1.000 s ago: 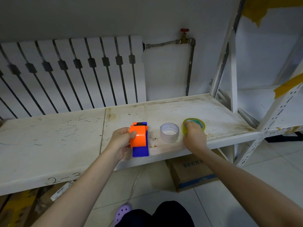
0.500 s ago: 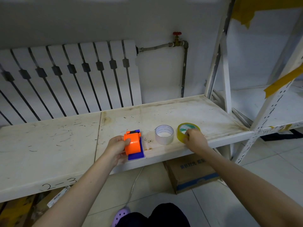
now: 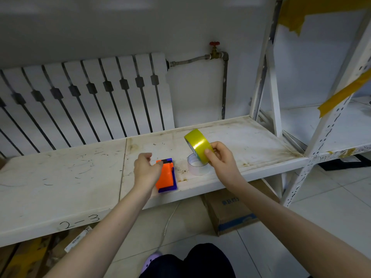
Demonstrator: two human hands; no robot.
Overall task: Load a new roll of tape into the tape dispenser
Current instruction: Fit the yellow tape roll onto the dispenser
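Note:
The orange and blue tape dispenser (image 3: pixel 166 177) lies on the white shelf (image 3: pixel 60 177) near its front edge. My left hand (image 3: pixel 145 170) holds it from its left side, thumb on the orange cover. My right hand (image 3: pixel 221 157) grips a yellow roll of tape (image 3: pixel 197 144), tilted on edge and lifted above the shelf. Just below it a whitish clear roll of tape (image 3: pixel 197 167) lies flat on the shelf, right of the dispenser.
A white radiator (image 3: pixel 84 101) and a pipe with a red valve (image 3: pixel 214 45) stand behind the shelf. A white rack upright (image 3: pixel 271 77) rises at the right. A cardboard box (image 3: pixel 230 213) sits on the floor under the shelf.
My right hand has lifted the yellow roll off the shelf and tipped it on edge. The dispenser now lies lower on the shelf under my left hand.

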